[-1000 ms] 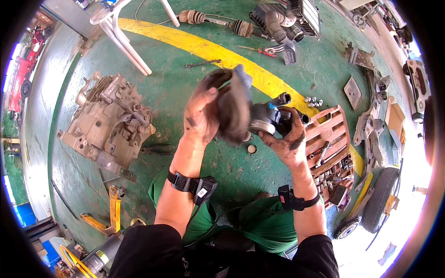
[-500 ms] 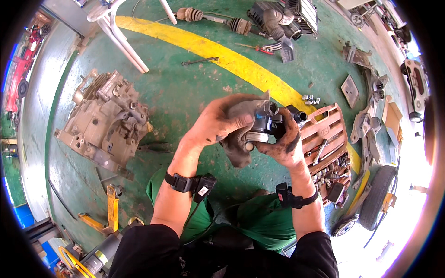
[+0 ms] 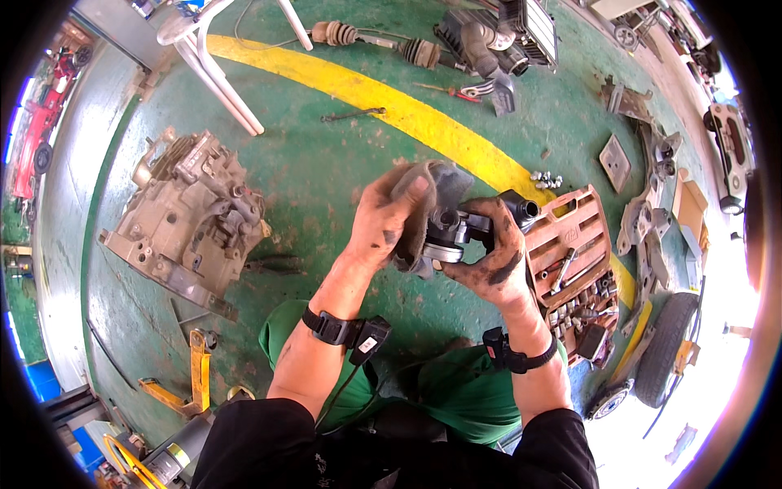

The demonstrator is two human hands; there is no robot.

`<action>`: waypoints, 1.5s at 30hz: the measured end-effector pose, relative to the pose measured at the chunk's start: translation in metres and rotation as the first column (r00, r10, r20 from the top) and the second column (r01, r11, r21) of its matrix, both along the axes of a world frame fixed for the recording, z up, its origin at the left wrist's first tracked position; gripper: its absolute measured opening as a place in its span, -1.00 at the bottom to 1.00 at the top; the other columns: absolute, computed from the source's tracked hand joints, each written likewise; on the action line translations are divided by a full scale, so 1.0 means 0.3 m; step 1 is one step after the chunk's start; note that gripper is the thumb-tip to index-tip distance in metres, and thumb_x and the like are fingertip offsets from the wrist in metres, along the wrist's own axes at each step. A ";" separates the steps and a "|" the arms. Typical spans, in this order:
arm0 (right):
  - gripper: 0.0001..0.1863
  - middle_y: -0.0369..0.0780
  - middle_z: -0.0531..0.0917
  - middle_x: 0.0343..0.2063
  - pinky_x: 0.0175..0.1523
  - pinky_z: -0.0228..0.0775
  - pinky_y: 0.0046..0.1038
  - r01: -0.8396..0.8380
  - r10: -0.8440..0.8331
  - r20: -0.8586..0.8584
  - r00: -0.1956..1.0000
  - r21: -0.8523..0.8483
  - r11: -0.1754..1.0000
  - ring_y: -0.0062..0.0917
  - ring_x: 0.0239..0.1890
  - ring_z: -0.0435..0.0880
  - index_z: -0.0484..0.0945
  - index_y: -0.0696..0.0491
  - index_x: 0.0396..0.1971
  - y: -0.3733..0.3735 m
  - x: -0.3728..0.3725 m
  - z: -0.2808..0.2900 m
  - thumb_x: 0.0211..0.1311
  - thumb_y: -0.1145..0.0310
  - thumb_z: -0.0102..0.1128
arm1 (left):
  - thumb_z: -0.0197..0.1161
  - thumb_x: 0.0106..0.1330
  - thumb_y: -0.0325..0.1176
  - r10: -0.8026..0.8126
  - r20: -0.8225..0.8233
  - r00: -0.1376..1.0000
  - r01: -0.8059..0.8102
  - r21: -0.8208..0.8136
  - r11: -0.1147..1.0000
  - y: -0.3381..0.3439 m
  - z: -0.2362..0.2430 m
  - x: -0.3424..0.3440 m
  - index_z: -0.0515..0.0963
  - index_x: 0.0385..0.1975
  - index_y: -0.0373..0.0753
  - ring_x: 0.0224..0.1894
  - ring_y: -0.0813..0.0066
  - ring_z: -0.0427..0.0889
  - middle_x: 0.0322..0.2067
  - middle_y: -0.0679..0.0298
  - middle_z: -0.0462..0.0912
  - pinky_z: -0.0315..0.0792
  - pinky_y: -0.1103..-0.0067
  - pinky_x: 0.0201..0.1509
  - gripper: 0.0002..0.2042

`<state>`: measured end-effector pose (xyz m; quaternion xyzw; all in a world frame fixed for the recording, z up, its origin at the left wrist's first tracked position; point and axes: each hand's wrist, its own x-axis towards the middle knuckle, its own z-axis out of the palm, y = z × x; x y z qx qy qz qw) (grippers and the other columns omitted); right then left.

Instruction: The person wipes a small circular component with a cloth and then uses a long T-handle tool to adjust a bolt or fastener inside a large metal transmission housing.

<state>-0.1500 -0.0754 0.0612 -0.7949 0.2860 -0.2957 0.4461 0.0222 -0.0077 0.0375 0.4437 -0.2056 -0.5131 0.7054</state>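
My left hand (image 3: 389,220) presses a dirty grey rag (image 3: 432,204) against a small dark metal engine part (image 3: 464,232) with a shiny round end. Greasy and black-smeared, my right hand (image 3: 495,261) grips that part from the right and below. Both hands are held above the green floor (image 3: 326,179), in front of my knees. Each wrist wears a black band. The rag hides the part's left side.
A large grimy gearbox casing (image 3: 191,220) lies on the floor at left. An open red socket tray (image 3: 574,261) sits at right by the yellow floor stripe (image 3: 391,102). A drive shaft (image 3: 375,41), white stool legs (image 3: 220,73), yellow tools (image 3: 195,375) and loose metal brackets (image 3: 643,212) lie around.
The rag and part have come down and turned; my left hand now wipes the part's left side, where before it held the rag up over it.
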 end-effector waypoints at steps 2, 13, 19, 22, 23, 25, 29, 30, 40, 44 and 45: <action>-0.26 -0.13 0.58 -0.20 -0.01 0.47 -0.39 0.001 -0.001 -0.002 1.000 -0.014 1.000 -0.27 -0.15 0.62 0.48 0.14 -0.12 -0.001 -0.001 0.005 -0.57 0.55 0.53 | 0.24 0.36 -0.10 0.009 -0.100 0.995 -0.008 0.012 1.000 -0.004 -0.008 0.003 0.48 0.07 -0.36 -0.16 0.55 0.58 -0.17 0.27 0.63 0.45 0.60 -0.03 -0.54; -0.33 -0.19 0.59 -0.28 -0.05 0.49 -0.48 -0.032 -0.017 0.141 0.990 0.337 0.941 -0.50 -0.21 0.61 0.44 0.14 -0.10 -0.006 0.010 0.008 -0.37 0.50 0.53 | -0.02 0.37 0.19 -0.221 -0.412 0.884 0.161 -0.175 0.971 -0.019 0.070 0.014 0.39 0.20 -0.27 0.07 0.29 0.56 0.07 0.15 0.55 0.43 0.35 0.20 -0.35; -0.27 -0.23 0.60 -0.23 0.06 0.44 -0.46 -0.040 0.037 0.020 0.999 0.235 0.971 -0.54 -0.16 0.59 0.41 0.14 -0.06 -0.017 -0.003 0.031 -0.36 0.49 0.61 | 0.08 0.33 0.02 -0.339 -0.514 0.788 0.253 -0.232 0.939 0.002 0.043 -0.009 0.43 0.16 -0.27 0.00 0.28 0.61 0.02 0.13 0.59 0.48 0.34 0.16 -0.46; -0.23 -0.24 0.60 -0.21 0.09 0.41 -0.46 -0.006 0.018 -0.083 0.996 0.143 0.990 -0.55 -0.15 0.57 0.41 0.14 -0.04 -0.020 -0.002 0.048 -0.39 0.47 0.64 | 0.09 0.24 0.18 -0.272 -0.476 0.836 0.193 -0.209 0.959 -0.004 0.002 -0.024 0.39 0.19 -0.25 0.04 0.31 0.58 0.05 0.15 0.56 0.46 0.34 0.19 -0.32; -0.23 -0.25 0.61 -0.22 0.08 0.41 -0.46 0.010 0.002 -0.105 0.994 0.112 0.994 -0.55 -0.15 0.57 0.42 0.14 -0.05 -0.021 0.002 0.057 -0.40 0.45 0.66 | 0.12 0.14 0.33 -0.288 -0.443 0.849 0.205 -0.225 0.952 -0.006 -0.002 -0.022 0.34 0.24 -0.25 0.09 0.31 0.55 0.10 0.16 0.52 0.43 0.34 0.23 -0.17; -0.29 -0.24 0.63 -0.27 0.04 0.43 -0.45 0.031 -0.021 -0.080 0.997 0.122 0.992 -0.52 -0.17 0.60 0.46 0.12 -0.10 -0.028 0.004 0.073 -0.38 0.42 0.65 | 0.03 0.23 0.38 -0.321 -0.429 0.845 0.224 -0.261 0.939 -0.014 -0.015 -0.015 0.29 0.28 -0.26 0.15 0.29 0.51 0.16 0.16 0.48 0.38 0.32 0.29 -0.16; -0.28 -0.26 0.62 -0.25 0.06 0.42 -0.44 0.142 -0.140 -0.022 0.990 0.163 0.976 -0.52 -0.17 0.59 0.47 0.11 -0.09 -0.072 -0.019 0.051 -0.40 0.44 0.66 | -0.28 0.51 0.08 -0.242 -0.610 0.754 0.153 -0.195 0.969 -0.032 0.016 -0.019 0.29 0.28 -0.25 0.16 0.24 0.51 0.16 0.12 0.47 0.38 0.31 0.28 -0.42; -0.27 -0.25 0.62 -0.24 0.05 0.42 -0.44 0.180 -0.173 -0.053 0.983 0.167 0.969 -0.53 -0.17 0.59 0.46 0.12 -0.08 -0.092 -0.035 0.051 -0.40 0.46 0.65 | -0.27 0.50 0.09 -0.236 -0.623 0.746 0.145 -0.193 0.970 -0.028 0.018 -0.014 0.28 0.28 -0.25 0.15 0.24 0.52 0.16 0.12 0.48 0.39 0.31 0.28 -0.42; -0.29 -0.17 0.57 -0.17 0.03 0.49 -0.47 0.180 -0.256 0.172 0.951 0.364 0.914 -0.50 -0.12 0.60 0.38 0.21 -0.03 -0.147 -0.072 0.044 -0.25 0.54 0.62 | 0.12 0.36 -0.16 0.020 -0.533 0.846 -0.081 -0.091 0.993 -0.007 -0.037 0.102 0.48 -0.08 -0.25 -0.52 0.43 0.59 -0.39 0.22 0.60 0.58 0.53 -0.44 -0.69; -0.31 -0.16 0.58 -0.17 0.03 0.49 -0.47 0.160 -0.232 0.168 0.958 0.358 0.920 -0.50 -0.12 0.60 0.39 0.22 -0.05 -0.126 -0.048 0.022 -0.24 0.53 0.61 | 0.02 0.17 -0.41 0.120 -0.472 0.874 -0.250 -0.222 0.942 -0.009 0.050 0.147 0.39 0.12 -0.35 -0.12 0.21 0.65 -0.07 0.01 0.57 0.60 0.33 -0.02 -0.54; -0.33 -0.16 0.60 -0.19 0.01 0.49 -0.49 0.169 -0.232 0.154 0.960 0.340 0.925 -0.52 -0.14 0.61 0.39 0.21 -0.06 -0.123 -0.034 0.035 -0.23 0.54 0.60 | -0.02 0.07 -0.41 0.134 -0.438 0.889 -0.255 -0.231 0.939 0.000 0.034 0.199 0.32 0.21 -0.36 0.07 0.11 0.57 0.10 -0.05 0.49 0.48 0.23 0.18 -0.41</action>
